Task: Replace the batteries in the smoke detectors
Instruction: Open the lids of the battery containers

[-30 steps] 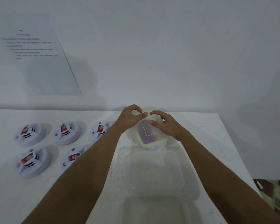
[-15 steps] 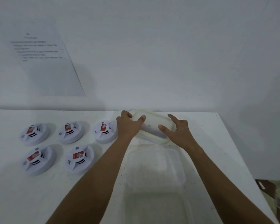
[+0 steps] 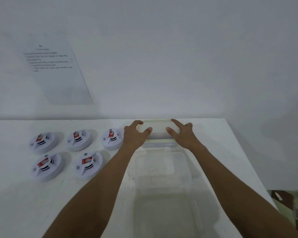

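Left hand (image 3: 135, 134): reaching forward on a bare, outstretched forearm, gripping the left end of the lid (image 3: 157, 128) (thumb near side, fingers curling over the far edge). Right hand (image 3: 181, 133): mirroring it, gripping the lid's right end.

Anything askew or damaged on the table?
Nothing stands out. Five smoke detectors lie in two neat rows, three behind and two in front. Left hand and right hand hold the lid over the small container.

Dim, soft, hazy wide-angle view
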Action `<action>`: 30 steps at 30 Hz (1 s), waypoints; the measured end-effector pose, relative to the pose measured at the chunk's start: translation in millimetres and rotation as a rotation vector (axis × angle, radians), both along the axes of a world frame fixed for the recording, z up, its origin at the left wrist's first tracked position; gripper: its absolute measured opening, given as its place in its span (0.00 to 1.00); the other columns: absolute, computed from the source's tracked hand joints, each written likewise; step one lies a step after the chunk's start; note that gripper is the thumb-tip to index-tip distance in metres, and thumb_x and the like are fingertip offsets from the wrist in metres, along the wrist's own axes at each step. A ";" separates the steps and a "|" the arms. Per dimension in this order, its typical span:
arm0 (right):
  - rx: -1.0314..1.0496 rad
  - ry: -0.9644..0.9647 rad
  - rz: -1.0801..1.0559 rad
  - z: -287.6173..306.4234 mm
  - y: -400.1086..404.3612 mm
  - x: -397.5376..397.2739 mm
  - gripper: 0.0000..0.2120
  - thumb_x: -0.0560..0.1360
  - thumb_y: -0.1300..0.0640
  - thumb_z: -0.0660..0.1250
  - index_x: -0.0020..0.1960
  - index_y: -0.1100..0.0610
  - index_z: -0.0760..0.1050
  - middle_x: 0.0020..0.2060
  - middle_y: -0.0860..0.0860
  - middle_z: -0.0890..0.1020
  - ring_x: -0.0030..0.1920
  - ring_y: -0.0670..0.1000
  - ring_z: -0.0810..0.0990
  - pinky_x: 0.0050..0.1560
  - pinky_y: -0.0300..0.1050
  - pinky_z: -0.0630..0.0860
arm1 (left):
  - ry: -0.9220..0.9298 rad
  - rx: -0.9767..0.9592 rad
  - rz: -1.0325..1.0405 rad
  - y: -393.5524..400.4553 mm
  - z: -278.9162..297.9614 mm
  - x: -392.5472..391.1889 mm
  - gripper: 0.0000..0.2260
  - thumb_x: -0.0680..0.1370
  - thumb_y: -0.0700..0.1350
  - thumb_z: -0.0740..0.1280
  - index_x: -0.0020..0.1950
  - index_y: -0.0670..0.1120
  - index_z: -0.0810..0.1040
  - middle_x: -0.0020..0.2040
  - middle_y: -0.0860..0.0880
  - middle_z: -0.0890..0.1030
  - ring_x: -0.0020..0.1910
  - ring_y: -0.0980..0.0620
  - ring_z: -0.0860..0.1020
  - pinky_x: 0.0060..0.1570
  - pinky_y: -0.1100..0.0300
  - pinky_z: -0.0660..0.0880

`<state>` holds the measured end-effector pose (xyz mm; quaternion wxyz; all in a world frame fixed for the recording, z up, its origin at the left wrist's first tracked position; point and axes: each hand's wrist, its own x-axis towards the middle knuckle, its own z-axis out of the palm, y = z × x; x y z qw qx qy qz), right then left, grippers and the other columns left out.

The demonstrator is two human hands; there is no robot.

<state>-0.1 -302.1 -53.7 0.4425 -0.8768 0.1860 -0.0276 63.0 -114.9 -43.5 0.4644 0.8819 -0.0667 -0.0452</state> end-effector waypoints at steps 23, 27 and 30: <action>-0.089 0.032 0.051 -38.3 76.1 -264.8 0.28 0.75 0.37 0.61 0.72 0.32 0.57 0.49 0.45 0.62 0.52 0.39 0.68 0.52 0.29 0.66 | -0.040 0.140 -0.061 94.6 -53.6 -261.9 0.29 0.71 0.66 0.65 0.71 0.61 0.68 0.48 0.55 0.63 0.48 0.59 0.69 0.50 0.71 0.69; -0.231 0.083 0.052 -43.0 77.9 -248.3 0.29 0.78 0.39 0.60 0.77 0.39 0.57 0.52 0.49 0.63 0.55 0.48 0.63 0.60 0.40 0.62 | -0.131 0.344 -0.040 86.1 -57.8 -250.8 0.27 0.75 0.63 0.63 0.72 0.59 0.67 0.48 0.51 0.63 0.48 0.54 0.62 0.51 0.61 0.63; -0.351 0.097 0.035 -43.3 83.6 -240.9 0.29 0.79 0.40 0.58 0.78 0.43 0.56 0.57 0.51 0.64 0.58 0.49 0.61 0.60 0.43 0.61 | -0.148 0.452 -0.007 83.7 -61.2 -248.1 0.26 0.76 0.65 0.57 0.73 0.59 0.66 0.56 0.48 0.65 0.55 0.50 0.63 0.54 0.56 0.65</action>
